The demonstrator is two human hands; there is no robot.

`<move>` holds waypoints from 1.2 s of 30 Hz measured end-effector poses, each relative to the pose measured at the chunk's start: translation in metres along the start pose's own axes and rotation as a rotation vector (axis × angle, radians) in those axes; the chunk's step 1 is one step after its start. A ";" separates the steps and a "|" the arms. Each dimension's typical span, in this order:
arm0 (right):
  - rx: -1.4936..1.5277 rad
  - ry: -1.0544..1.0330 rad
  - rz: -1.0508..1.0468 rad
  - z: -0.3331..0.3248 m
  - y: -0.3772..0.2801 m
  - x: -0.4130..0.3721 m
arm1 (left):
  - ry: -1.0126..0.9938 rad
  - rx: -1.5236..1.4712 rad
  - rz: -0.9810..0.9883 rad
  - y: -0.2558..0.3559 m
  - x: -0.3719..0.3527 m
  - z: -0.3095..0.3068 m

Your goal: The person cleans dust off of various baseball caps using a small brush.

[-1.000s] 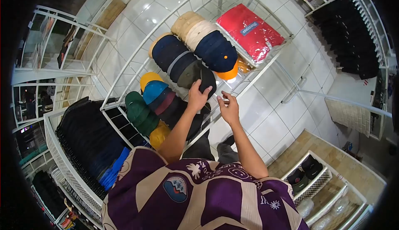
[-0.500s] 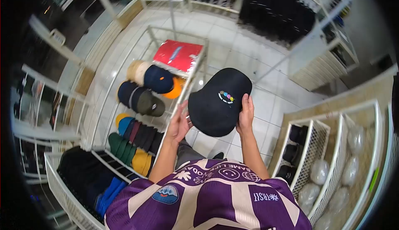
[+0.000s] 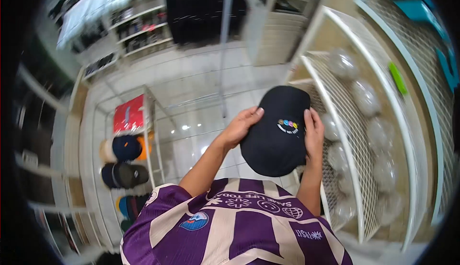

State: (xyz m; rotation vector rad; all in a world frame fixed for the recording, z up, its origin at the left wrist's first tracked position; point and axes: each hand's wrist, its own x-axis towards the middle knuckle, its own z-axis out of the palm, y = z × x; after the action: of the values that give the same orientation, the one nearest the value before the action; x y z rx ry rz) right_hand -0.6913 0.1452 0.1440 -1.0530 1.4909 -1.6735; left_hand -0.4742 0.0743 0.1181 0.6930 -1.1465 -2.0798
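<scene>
A black baseball cap [image 3: 273, 145] with a row of small coloured round emblems and white lettering is held up before my chest. My left hand [image 3: 243, 127] grips its left edge, thumb on top and the other fingers partly hidden beneath. On the opposite side, my right hand [image 3: 314, 134] is closed on the cap's right edge, its fingertips showing near the top. What lies under the cap is hidden.
To the right, a white mesh shelf rack [image 3: 347, 169] holds several clear plastic-wrapped round items [image 3: 366, 97]. On the left, a metal-framed table carries a red package [image 3: 129, 115] and rows of caps [image 3: 125, 175]. White floor tiles [image 3: 196, 83] stretch ahead toward hanging dark clothes [image 3: 206, 16].
My view has swung right, so the caps table now sits farther left and the rack looms larger. My left hand, earlier open beside the cap, has taken hold of its edge.
</scene>
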 end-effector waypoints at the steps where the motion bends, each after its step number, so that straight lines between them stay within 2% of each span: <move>1: -0.048 0.060 -0.083 -0.018 0.001 0.002 | -0.009 -0.040 0.043 -0.001 0.015 0.016; 2: -0.184 0.140 -0.149 -0.029 -0.016 -0.002 | -0.084 -0.036 0.088 -0.004 0.028 0.026; 3: -0.262 0.200 -0.213 -0.041 -0.028 -0.004 | -0.063 -0.076 0.066 0.010 0.028 0.053; 4: -0.421 0.291 -0.299 -0.050 -0.048 -0.007 | -0.149 -0.086 0.058 0.009 0.040 0.060; 6: -0.727 0.430 -0.551 -0.066 -0.092 -0.013 | -0.168 -0.059 0.108 0.021 0.045 0.094; 8: -0.806 0.552 -0.757 -0.087 -0.118 -0.008 | -0.266 -0.095 0.130 0.021 0.062 0.113; 13: -1.199 0.753 -0.966 -0.136 -0.170 0.058 | -0.366 -0.115 0.106 0.027 0.090 0.142; 15: -1.376 0.732 -0.755 -0.151 -0.186 0.092 | -0.366 -0.089 0.121 0.033 0.091 0.145; 16: -1.364 0.732 -0.761 -0.155 -0.190 0.107 | -0.360 -0.081 0.128 0.036 0.088 0.146; 18: -1.570 0.694 -0.314 -0.160 -0.194 0.137 | -0.339 -0.140 0.155 0.039 0.080 0.144; 19: -1.558 0.674 -0.322 -0.169 -0.198 0.152 | -0.333 -0.136 0.131 0.036 0.080 0.134; 21: -1.486 0.466 -0.044 -0.186 -0.193 0.174 | -0.288 -0.108 0.095 0.036 0.069 0.113; 22: -1.604 0.561 -0.234 -0.183 -0.190 0.166 | -0.270 -0.087 0.061 0.036 0.064 0.103; 23: -1.569 0.625 -0.346 -0.169 -0.194 0.152 | -0.247 -0.064 0.073 0.040 0.053 0.096; 24: -1.362 0.648 -0.570 -0.151 -0.193 0.132 | -0.203 -0.071 0.078 0.043 0.042 0.088; 25: -1.090 0.542 -0.711 -0.127 -0.189 0.108 | -0.124 -0.065 0.082 0.045 0.031 0.079; 27: -0.657 0.184 -0.587 -0.062 -0.170 0.053 | 0.008 -0.085 0.088 0.047 0.012 0.061; 28: -0.722 0.072 -0.705 -0.038 -0.149 0.036 | 0.047 -0.119 0.042 0.050 0.005 0.051; 29: -0.711 -0.090 -0.623 -0.007 -0.137 0.011 | 0.081 -0.150 -0.002 0.051 -0.003 0.040; 30: -0.708 -0.234 -0.713 0.016 -0.116 0.003 | 0.126 -0.158 0.002 0.047 -0.012 0.030; 32: -0.648 -0.428 -0.740 0.058 -0.079 -0.004 | 0.110 -0.262 0.040 0.040 -0.018 0.007; 33: -0.676 -0.400 -0.759 0.071 -0.068 -0.001 | -0.013 -0.099 0.137 0.039 -0.023 -0.015; 35: -0.678 -0.250 -0.756 0.091 -0.044 0.017 | 0.066 -0.072 0.214 0.034 -0.029 -0.039; 36: -0.673 -0.136 -0.677 0.096 -0.029 0.032 | 0.093 -0.096 0.220 0.037 -0.035 -0.048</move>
State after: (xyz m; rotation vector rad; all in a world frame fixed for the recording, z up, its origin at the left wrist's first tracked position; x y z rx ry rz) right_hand -0.6195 0.0769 0.1801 -2.1798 1.7681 -1.4608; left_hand -0.4071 0.0603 0.1317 0.5837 -1.0155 -1.8839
